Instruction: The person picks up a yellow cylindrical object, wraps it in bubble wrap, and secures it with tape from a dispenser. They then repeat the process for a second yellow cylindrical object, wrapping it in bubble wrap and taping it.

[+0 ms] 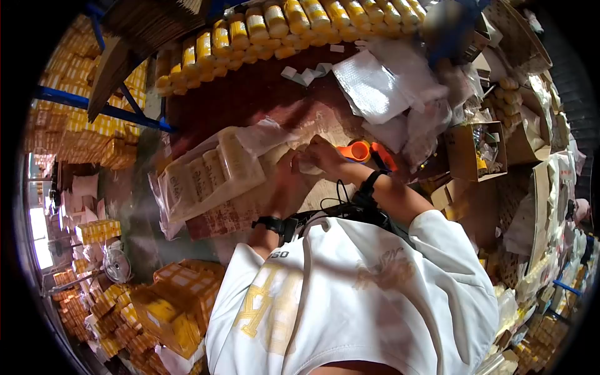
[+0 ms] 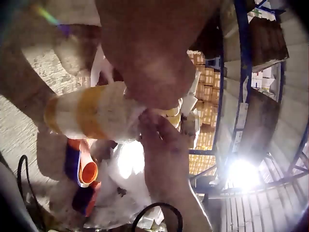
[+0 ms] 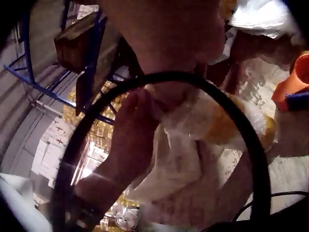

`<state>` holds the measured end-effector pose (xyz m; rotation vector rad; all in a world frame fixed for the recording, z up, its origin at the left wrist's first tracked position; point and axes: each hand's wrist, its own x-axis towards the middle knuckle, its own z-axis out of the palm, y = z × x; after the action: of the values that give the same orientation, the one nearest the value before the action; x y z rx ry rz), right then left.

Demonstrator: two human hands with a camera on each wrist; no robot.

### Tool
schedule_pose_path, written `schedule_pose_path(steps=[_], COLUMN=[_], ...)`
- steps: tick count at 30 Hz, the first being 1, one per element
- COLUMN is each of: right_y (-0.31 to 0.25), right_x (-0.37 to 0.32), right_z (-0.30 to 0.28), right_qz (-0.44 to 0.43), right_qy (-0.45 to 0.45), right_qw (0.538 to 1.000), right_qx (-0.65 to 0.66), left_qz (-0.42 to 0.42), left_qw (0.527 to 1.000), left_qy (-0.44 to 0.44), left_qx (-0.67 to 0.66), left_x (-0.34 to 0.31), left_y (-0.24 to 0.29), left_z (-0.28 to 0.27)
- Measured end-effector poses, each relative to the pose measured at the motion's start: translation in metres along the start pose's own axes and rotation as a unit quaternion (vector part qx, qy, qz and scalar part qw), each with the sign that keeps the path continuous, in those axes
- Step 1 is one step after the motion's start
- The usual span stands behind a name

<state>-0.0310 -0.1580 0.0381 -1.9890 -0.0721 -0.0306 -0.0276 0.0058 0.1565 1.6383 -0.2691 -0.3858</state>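
Both hands meet in front of the person, at one end of a wrapped cylinder (image 2: 108,113) in whitish plastic with yellow bands. It lies nearly level in the left wrist view, its far end pointing away from the hands. My left hand (image 1: 286,169) pinches the wrap at the near end. Fingers of my right hand (image 1: 324,154) grip the same end from the other side. Much of the cylinder (image 1: 307,167) is hidden by the hands in the head view. Left of them lies a clear plastic bag (image 1: 250,181) holding several pale wrapped cylinders (image 1: 212,172).
An orange tape dispenser (image 1: 357,151) with blue parts lies right of the hands. Silvery bubble wrap sheets (image 1: 372,84) and crumpled plastic lie beyond. Rows of yellow-banded cylinders (image 1: 256,25) line the back. An open cardboard box (image 1: 459,153) stands at right, stacked yellow packages (image 1: 181,300) at lower left.
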Motion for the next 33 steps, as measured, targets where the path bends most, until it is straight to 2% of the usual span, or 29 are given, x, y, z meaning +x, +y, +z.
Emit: schedule_pose_path(steps=[2, 4, 5, 6, 7, 8, 11, 13, 16, 19, 21, 23, 25, 27, 29, 31, 33], right_y=[0.002, 0.004, 0.000, -0.006, -0.005, -0.003, -0.001, -0.009, -0.014, -0.031, -0.038, -0.032, -0.013, -0.010, -0.023, -0.013, -0.006], right_x=[-0.001, 0.001, 0.002, 0.002, 0.002, 0.002, 0.009, 0.005, 0.010, 0.007, 0.005, 0.001, 0.005, 0.007, -0.004, -0.003, 0.001], right_z=[-0.009, -0.017, -0.019, -0.019, -0.017, -0.015, -0.017, -0.023, -0.032, -0.042, -0.045, -0.043, -0.036, -0.039, -0.040, -0.031, -0.022], right_qz=[-0.029, -0.148, -0.072, 0.006, 0.040, 0.075, -0.027, -0.028, -0.031, 0.055, 0.053, -0.033, 0.025, 0.067, 0.104, 0.116, 0.152], right_qy=[-0.028, -0.044, -0.052, -0.059, -0.052, -0.046, -0.068, -0.068, -0.076, -0.102, -0.088, -0.037, -0.078, -0.097, -0.098, -0.077, -0.066], right_qw=[0.999, 0.986, 0.996, 0.997, 0.997, 0.996, 0.997, 0.997, 0.996, 0.992, 0.993, 0.999, 0.997, 0.993, 0.983, 0.988, 0.985], right_qx=[0.012, -0.062, -0.005, 0.052, 0.038, 0.025, -0.032, -0.013, -0.020, 0.055, 0.058, -0.019, -0.012, 0.029, 0.112, 0.070, 0.051], left_qz=[-0.030, 0.022, 0.056, 0.105, 0.153, 0.170, 0.210, 0.232, 0.323, 0.228, 0.092, -0.102, -0.345, -0.348, -0.333, -0.275, -0.171], left_qw=[0.999, 0.990, 0.977, 0.957, 0.932, 0.932, 0.928, 0.924, 0.854, 0.930, 0.962, 0.978, 0.934, 0.935, 0.924, 0.861, 0.940], left_qy=[-0.005, -0.011, -0.008, -0.006, -0.005, -0.021, -0.061, -0.081, -0.037, -0.047, -0.029, -0.042, -0.081, -0.063, -0.079, -0.113, -0.126], left_qx=[-0.011, 0.138, 0.208, 0.269, 0.328, 0.320, 0.300, 0.293, 0.407, 0.284, 0.254, 0.180, 0.053, -0.014, -0.171, -0.413, -0.267], left_x=[0.002, 0.008, 0.013, 0.029, 0.040, 0.048, 0.065, 0.076, 0.086, 0.094, 0.105, 0.099, 0.072, 0.046, 0.021, 0.002, 0.001], left_y=[0.009, 0.004, -0.008, -0.060, -0.095, -0.102, -0.120, -0.128, -0.125, -0.152, -0.233, -0.235, -0.143, -0.103, -0.097, -0.102, -0.110], left_z=[0.001, -0.001, -0.004, -0.010, -0.014, -0.015, -0.018, -0.021, -0.022, -0.020, -0.035, -0.037, -0.021, -0.008, 0.002, 0.011, 0.014])
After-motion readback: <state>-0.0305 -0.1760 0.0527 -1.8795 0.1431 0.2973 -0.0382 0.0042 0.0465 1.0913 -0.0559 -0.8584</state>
